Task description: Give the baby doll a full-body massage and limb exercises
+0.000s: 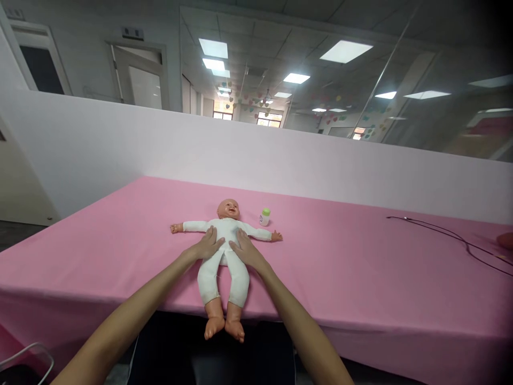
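A baby doll [225, 233] with a white cloth body lies on its back on a pink-covered table [352, 267]. Its head points away from me, its arms are spread wide, and its feet hang past the near edge. My left hand [208, 246] rests flat on the left side of the doll's torso, fingers stretched out. On the right side of the torso, my right hand [245, 249] lies flat in the same way. Just beyond the doll's arm on the right stands a small white bottle with a green cap [265, 216].
Thin black cables [444, 231] run across the table's right side. At the far right edge, a brownish rounded thing [505, 240] is partly cut off. Behind the table rises a white low wall [280, 160] with glass above it. A white cord [40, 347] shows at lower left.
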Demonstrator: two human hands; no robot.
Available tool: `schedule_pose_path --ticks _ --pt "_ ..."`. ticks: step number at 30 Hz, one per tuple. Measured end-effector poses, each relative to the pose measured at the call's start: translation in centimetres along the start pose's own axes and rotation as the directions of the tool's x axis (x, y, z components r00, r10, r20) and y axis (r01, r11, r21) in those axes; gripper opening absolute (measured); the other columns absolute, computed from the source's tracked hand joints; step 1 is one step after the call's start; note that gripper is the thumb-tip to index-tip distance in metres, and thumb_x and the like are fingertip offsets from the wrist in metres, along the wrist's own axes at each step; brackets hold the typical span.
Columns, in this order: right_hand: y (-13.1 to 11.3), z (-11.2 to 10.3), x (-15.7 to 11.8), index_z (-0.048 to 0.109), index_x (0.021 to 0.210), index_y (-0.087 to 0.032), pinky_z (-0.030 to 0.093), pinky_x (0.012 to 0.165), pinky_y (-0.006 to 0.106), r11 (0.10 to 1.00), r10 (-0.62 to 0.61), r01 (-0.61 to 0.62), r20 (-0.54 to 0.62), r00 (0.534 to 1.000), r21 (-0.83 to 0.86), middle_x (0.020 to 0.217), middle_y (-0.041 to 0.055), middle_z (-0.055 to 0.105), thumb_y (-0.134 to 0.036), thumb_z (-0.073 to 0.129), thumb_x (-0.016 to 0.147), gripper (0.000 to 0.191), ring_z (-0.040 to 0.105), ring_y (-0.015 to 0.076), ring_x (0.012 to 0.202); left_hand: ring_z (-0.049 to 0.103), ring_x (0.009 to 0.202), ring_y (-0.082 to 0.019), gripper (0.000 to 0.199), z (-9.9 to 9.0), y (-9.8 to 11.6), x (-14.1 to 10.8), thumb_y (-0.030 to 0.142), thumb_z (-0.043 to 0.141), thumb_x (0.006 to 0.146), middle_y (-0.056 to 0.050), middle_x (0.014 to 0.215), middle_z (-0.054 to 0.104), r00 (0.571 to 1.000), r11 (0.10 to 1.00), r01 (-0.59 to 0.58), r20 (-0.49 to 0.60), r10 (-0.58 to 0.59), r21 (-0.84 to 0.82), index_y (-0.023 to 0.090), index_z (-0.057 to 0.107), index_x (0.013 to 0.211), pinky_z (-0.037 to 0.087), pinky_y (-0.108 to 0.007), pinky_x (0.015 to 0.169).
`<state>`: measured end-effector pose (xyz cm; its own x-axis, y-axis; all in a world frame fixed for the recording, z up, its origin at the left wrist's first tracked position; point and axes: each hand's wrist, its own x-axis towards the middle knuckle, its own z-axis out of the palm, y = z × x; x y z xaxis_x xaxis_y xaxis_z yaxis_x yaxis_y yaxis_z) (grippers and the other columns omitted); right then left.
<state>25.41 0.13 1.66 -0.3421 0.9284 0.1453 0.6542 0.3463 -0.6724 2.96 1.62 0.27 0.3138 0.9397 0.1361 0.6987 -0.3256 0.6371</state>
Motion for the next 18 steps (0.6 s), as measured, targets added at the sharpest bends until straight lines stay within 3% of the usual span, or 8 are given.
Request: schedule_pose_path --ticks 3,5,8,11,13,18 --pt "-1.1 0.4 1.1 0.029 0.166 -0.013 0.012 0.133 0.051 0.986 -0.16 0.163 0.078 0.984 -0.044 0.174 0.0123 0.022 -0.048 0.041 0.103 0.074 0.014 0.03 0.163 -0.002 0.162 -0.034 0.095 0.1 2.5 0.1 0.071 0.022 0.102 -0.023 0.174 0.004 0.993 0.999 -0.017 0.121 0.013 0.031 0.0 0.014 0.166 0.01 -0.049 0.13" --pt "-1.6 0.7 2.7 0.03 0.166 -0.011 0.012 0.133 0.051 0.973 -0.214 0.218 0.064 0.975 -0.07 0.173 0.0136 0.025 -0.033 0.04 0.1 0.07 0.017 0.0276 0.162 -0.001 0.163 -0.031 0.091 0.3 4.1 1.2 0.069 0.016 0.102 -0.02 0.175 0.005 0.996 0.999 -0.014 0.092 0.011 0.04 0.004 0.014 0.167 0.008 -0.049 0.13" --pt "-1.8 1.0 4.7 0.032 0.164 -0.007 0.013 0.132 0.05 0.99 -0.089 0.08 -0.07 0.994 -0.114 0.172 0.0175 0.028 -0.027 0.04 0.097 0.07 0.02 0.0287 0.161 0.002 0.163 -0.031 0.087 0.4 4.8 3.1 0.065 0.015 0.103 -0.02 0.175 0.008 0.999 0.997 0.046 0.007 -0.046 0.067 0.005 0.017 0.166 0.006 -0.052 0.13" --pt "-1.2 0.8 4.9 0.032 0.162 -0.004 0.014 0.132 0.05 0.993 0.055 -0.074 -0.192 0.98 -0.093 0.171 0.0206 0.029 -0.038 0.037 0.103 0.068 0.022 0.0302 0.161 0.001 0.163 -0.033 0.087 0.4 3.4 3.7 0.064 0.018 0.103 -0.021 0.175 0.007 0.991 0.992 0.118 -0.069 -0.115 0.038 0.005 0.017 0.166 0.007 -0.053 0.13" --pt "-0.7 0.6 3.8 0.03 0.162 -0.003 0.014 0.132 0.05 0.992 0.103 -0.116 -0.206 0.973 -0.052 0.171 0.0212 0.026 -0.046 0.035 0.105 0.072 0.02 0.0306 0.161 -0.001 0.162 -0.033 0.089 0.2 1.9 3.1 0.065 0.021 0.103 -0.023 0.174 0.004 0.989 0.992 0.123 -0.078 -0.123 0.0 0.004 0.014 0.166 0.009 -0.05 0.13" --pt "-0.7 0.1 -0.3 0.02 0.167 -0.004 0.009 0.133 0.048 0.993 0.117 -0.119 -0.035 0.992 -0.03 0.175 0.0184 0.011 -0.063 0.037 0.104 0.088 0.007 0.0323 0.163 0.0 0.162 -0.032 0.095 -0.1 -0.6 0.0 0.071 0.022 0.101 -0.024 0.173 -0.001 0.988 0.989 0.133 0.081 -0.128 -0.058 0.003 0.008 0.166 0.013 -0.047 0.131"
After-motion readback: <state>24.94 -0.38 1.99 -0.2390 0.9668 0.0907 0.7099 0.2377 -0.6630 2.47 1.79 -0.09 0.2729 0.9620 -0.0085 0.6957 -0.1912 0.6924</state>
